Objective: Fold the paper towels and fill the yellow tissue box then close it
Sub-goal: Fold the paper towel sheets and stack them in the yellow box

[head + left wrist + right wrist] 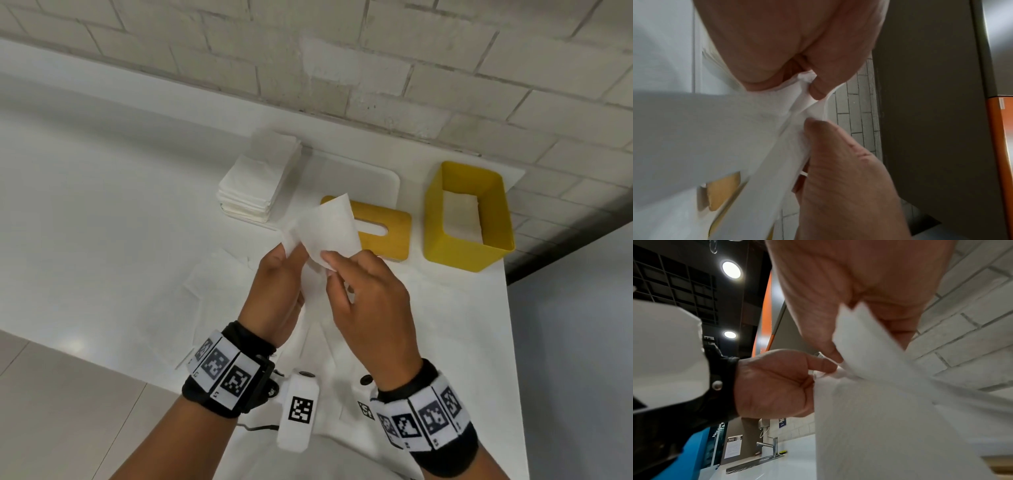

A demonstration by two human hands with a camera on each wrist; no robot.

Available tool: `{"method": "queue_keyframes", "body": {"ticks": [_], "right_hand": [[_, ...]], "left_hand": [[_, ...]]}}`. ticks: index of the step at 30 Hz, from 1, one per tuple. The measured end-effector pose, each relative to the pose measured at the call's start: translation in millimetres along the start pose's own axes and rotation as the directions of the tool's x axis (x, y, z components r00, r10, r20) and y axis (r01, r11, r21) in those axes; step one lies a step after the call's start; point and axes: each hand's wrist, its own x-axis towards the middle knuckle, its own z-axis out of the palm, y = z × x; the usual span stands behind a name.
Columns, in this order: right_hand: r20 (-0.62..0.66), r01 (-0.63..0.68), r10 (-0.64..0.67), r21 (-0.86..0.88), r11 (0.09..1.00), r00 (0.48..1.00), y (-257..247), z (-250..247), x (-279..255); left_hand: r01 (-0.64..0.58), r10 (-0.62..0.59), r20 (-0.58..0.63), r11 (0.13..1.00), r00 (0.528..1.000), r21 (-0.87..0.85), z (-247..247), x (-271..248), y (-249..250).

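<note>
Hands meet above a white table (102, 205), both pinching one white paper towel (329, 229) held in the air. The left hand (279, 294) grips the towel's left edge between thumb and curled fingers; the right hand (368, 301) pinches its near corner between thumb and forefinger. Taking the yellow tissue box (467, 219) as landmark: it stands open at the table's far right with white paper inside. Its yellow slotted lid (383, 228) lies flat just left of it, partly hidden behind the held towel. A stack of folded towels (257, 181) sits farther left of the box, beyond the lid.
</note>
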Motion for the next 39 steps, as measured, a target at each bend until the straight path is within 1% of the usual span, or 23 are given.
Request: {"method": "queue_keyframes", "body": {"ticks": [4, 11, 19, 23, 27, 30, 32, 34, 35, 37, 38, 39], "right_hand": [[0.043, -0.012, 0.012, -0.009, 1.0, 0.999, -1.4, 1.8, -2.2], [0.077, -0.05, 0.048, 0.025, 0.998, 0.996, -7.4, 4.4, -5.6], [0.082, -0.008, 0.006, 0.024, 1.0, 0.997, -6.0, 5.7, -7.4], [0.09, 0.012, -0.015, 0.028, 1.0, 0.996, -7.6, 8.2, -10.1], [0.108, 0.006, -0.01, 0.032, 0.999, 0.994, -7.4, 9.4, -10.1], [0.168, -0.052, 0.034, 0.104, 0.993, 0.985, -8.4, 6.6, -8.9], [0.205, -0.08, 0.044, 0.175, 0.981, 0.978, -7.7, 3.4, -7.4], [0.204, -0.094, 0.042, 0.252, 0.963, 0.978, -4.8, 0.1, -5.6], [0.185, -0.118, 0.064, 0.297, 0.948, 0.981, -2.6, -1.5, -4.3], [0.102, -0.19, 0.163, 0.369, 0.91, 0.981, 4.1, -6.2, -0.1], [0.049, -0.212, 0.209, 0.382, 0.9, 0.977, 8.7, -10.0, 2.9], [0.013, -0.22, 0.232, 0.371, 0.902, 0.973, 13.4, -14.9, 6.4]], "left_hand": [[0.034, -0.035, -0.006, 0.999, 0.999, -0.035, -1.8, -1.0, -1.0], [0.039, -0.04, -0.009, 0.992, 0.999, -0.123, 0.8, -1.9, -4.1], [0.058, -0.058, 0.01, 0.99, 0.998, -0.131, -2.0, -1.6, -5.1], [0.069, -0.064, 0.04, 0.985, 0.997, -0.157, -3.6, -2.1, -5.4], [0.077, -0.069, 0.058, 0.983, 0.996, -0.164, -5.4, -1.3, -6.7], [0.095, -0.068, 0.145, 0.977, 0.987, -0.192, -6.0, -2.2, -4.7], [0.084, -0.061, 0.182, 0.989, 0.981, -0.121, -7.6, -2.6, -4.1], [0.057, -0.058, 0.127, 0.998, 0.99, 0.013, -9.4, -0.8, -5.3], [0.064, -0.068, 0.083, 0.997, 0.994, 0.05, -10.3, 0.4, -6.8], [0.091, -0.093, 0.017, 0.991, 0.996, 0.099, -14.0, 3.4, -8.5], [0.078, -0.08, 0.005, 0.982, 0.997, 0.173, -16.8, 4.5, -8.4], [0.038, -0.045, 0.017, 0.952, 0.999, 0.303, -20.4, 5.1, -7.6]]}}
